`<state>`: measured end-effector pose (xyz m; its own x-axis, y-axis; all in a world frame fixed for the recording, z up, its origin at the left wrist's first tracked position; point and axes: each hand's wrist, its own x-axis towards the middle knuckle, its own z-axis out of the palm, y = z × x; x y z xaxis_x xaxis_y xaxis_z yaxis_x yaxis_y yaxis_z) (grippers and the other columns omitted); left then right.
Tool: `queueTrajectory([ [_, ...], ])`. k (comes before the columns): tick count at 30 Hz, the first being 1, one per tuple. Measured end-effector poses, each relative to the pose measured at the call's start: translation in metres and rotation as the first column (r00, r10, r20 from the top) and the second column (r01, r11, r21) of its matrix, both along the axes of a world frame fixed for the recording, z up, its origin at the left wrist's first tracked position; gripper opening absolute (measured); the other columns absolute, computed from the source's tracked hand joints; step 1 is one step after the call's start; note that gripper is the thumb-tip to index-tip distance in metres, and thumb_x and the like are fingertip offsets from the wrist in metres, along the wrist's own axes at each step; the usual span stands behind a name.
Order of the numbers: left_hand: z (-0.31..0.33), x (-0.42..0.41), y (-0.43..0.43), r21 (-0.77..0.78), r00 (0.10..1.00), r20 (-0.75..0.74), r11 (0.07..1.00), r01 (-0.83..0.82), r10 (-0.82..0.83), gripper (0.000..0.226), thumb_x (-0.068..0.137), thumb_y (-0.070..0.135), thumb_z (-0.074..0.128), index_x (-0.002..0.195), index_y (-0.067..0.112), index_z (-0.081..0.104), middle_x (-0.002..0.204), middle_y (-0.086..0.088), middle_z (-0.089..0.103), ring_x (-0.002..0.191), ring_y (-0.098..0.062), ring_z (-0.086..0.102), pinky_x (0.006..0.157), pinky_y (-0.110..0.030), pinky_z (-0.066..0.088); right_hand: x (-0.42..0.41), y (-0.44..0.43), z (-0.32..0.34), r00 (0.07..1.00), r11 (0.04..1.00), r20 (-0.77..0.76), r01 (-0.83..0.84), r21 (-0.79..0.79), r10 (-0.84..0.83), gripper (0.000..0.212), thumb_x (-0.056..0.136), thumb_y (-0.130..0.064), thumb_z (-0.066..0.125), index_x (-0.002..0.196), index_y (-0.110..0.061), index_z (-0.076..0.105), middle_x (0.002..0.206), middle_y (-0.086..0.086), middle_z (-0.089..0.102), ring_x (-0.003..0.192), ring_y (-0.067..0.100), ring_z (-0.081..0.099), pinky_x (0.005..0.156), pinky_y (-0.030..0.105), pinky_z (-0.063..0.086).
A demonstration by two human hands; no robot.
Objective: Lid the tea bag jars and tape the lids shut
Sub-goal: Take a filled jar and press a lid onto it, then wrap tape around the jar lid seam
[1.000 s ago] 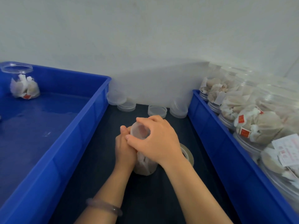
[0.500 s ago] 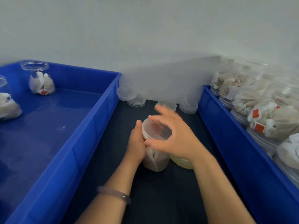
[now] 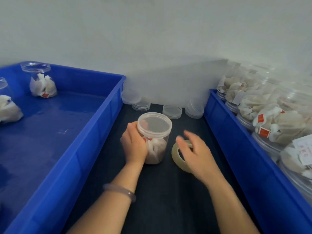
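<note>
A clear plastic jar (image 3: pixel 156 146) of tea bags stands on the dark table between two blue crates, with a clear lid (image 3: pixel 154 123) on its mouth. My left hand (image 3: pixel 134 144) grips the jar's left side. To the jar's right lies a roll of clear tape (image 3: pixel 179 155). My right hand (image 3: pixel 194 152) hovers over the roll, blurred, with its fingers spread and relaxed; whether it touches the roll I cannot tell.
Loose clear lids (image 3: pixel 172 111) lie in stacks along the wall behind the jar. The left blue crate (image 3: pixel 94 125) holds two open jars (image 3: pixel 40 81) with tea bags. The right blue crate (image 3: pixel 239 149) is packed with several tea bag jars (image 3: pixel 276 124).
My right hand left the lid on top of the jar and moved right and down to the tape roll. My left hand kept its hold on the jar.
</note>
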<state>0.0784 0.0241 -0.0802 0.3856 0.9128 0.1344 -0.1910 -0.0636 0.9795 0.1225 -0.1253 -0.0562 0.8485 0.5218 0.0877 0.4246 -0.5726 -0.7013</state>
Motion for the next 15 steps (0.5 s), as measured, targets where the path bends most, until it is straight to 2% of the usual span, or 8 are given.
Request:
queueTrajectory([
  [2, 0.001, -0.004, -0.001, 0.115, 1.0, -0.007, 0.993, -0.007, 0.008, 0.034, 0.103, 0.026, 0.033, 0.093, 0.021, 0.065, 0.083, 0.016, 0.062, 0.08, 0.007, 0.059, 0.064, 0.0, 0.037, 0.001, -0.018, -0.015, 0.999, 0.926, 0.007, -0.037, -0.377, 0.042, 0.067, 0.088, -0.05, 0.058, 0.143, -0.015, 0.041, 0.156, 0.003, 0.027, 0.143, 0.017, 0.023, 0.111, 0.027, 0.02],
  [3, 0.002, -0.009, -0.002, 0.205, 0.998, 0.014, 0.977, -0.064, 0.063, 0.029, 0.103, 0.026, 0.034, 0.103, 0.019, 0.062, 0.09, 0.016, 0.059, 0.084, 0.006, 0.056, 0.071, -0.001, 0.037, 0.0, -0.022, -0.022, 0.997, 0.879, 0.004, -0.065, -0.472, 0.076, 0.065, 0.089, -0.046, 0.059, 0.143, -0.014, 0.04, 0.158, 0.003, 0.023, 0.145, 0.02, 0.019, 0.115, 0.03, 0.017],
  [4, 0.002, -0.016, -0.003, 0.324, 0.99, 0.057, 0.936, -0.139, 0.127, 0.025, 0.101, 0.026, 0.037, 0.107, 0.015, 0.059, 0.093, 0.014, 0.055, 0.087, -0.001, 0.054, 0.075, -0.004, 0.037, 0.0, -0.025, -0.028, 0.996, 0.869, 0.018, -0.064, -0.49, 0.084, 0.059, 0.09, -0.042, 0.06, 0.14, -0.015, 0.045, 0.157, 0.002, 0.026, 0.144, 0.02, 0.021, 0.115, 0.032, 0.018],
  [6, -0.003, -0.033, -0.009, 0.578, 0.987, 0.119, 0.8, -0.158, 0.109, 0.015, 0.096, 0.025, 0.043, 0.099, 0.016, 0.054, 0.088, 0.011, 0.051, 0.081, -0.012, 0.051, 0.072, -0.014, 0.04, -0.003, -0.028, -0.031, 0.996, 0.915, 0.078, -0.016, -0.402, 0.051, 0.038, 0.091, -0.036, 0.06, 0.125, -0.02, 0.058, 0.143, -0.004, 0.047, 0.132, 0.017, 0.04, 0.108, 0.033, 0.033],
  [8, -0.01, -0.047, -0.022, 0.707, 0.996, 0.047, 0.706, 0.025, -0.082, 0.007, 0.093, 0.024, 0.05, 0.09, 0.02, 0.056, 0.078, 0.014, 0.053, 0.069, -0.005, 0.053, 0.062, -0.014, 0.042, -0.006, -0.029, -0.03, 0.994, 0.956, 0.086, -0.032, -0.29, 0.059, 0.028, 0.09, -0.039, 0.061, 0.116, -0.027, 0.061, 0.116, -0.014, 0.059, 0.116, 0.01, 0.05, 0.097, 0.032, 0.044],
  [10, -0.014, -0.055, -0.033, 0.67, 0.964, -0.113, 0.699, 0.252, -0.24, 0.008, 0.089, 0.022, 0.058, 0.093, 0.02, 0.064, 0.08, 0.019, 0.057, 0.069, 0.0, 0.058, 0.061, -0.008, 0.043, -0.01, -0.026, -0.029, 0.995, 0.987, 0.007, -0.094, -0.13, 0.096, 0.023, 0.088, -0.041, 0.062, 0.109, -0.034, 0.061, 0.099, -0.017, 0.063, 0.102, 0.001, 0.057, 0.088, 0.027, 0.049],
  [13, -0.019, -0.056, -0.038, 0.544, 0.859, -0.296, 0.666, 0.51, -0.417, 0.035, 0.088, 0.014, 0.063, 0.124, 0.018, 0.061, 0.111, 0.009, 0.058, 0.099, -0.001, 0.059, 0.08, -0.013, 0.05, -0.021, -0.022, -0.023, 0.98, 0.969, -0.103, -0.145, 0.198, 0.168, 0.014, 0.089, -0.03, 0.061, 0.103, -0.035, 0.063, 0.089, -0.019, 0.069, 0.079, -0.001, 0.066, 0.066, 0.017, 0.053],
  [15, -0.021, -0.056, -0.034, 0.545, 0.813, -0.332, 0.606, 0.579, -0.479, 0.046, 0.087, 0.013, 0.066, 0.132, 0.015, 0.055, 0.123, 0.007, 0.053, 0.112, -0.003, 0.054, 0.091, -0.016, 0.047, -0.024, -0.022, -0.023, 0.966, 0.932, -0.162, -0.138, 0.334, 0.201, 0.023, 0.094, -0.014, 0.055, 0.108, -0.031, 0.063, 0.087, -0.015, 0.07, 0.075, -0.001, 0.064, 0.06, 0.015, 0.049],
])
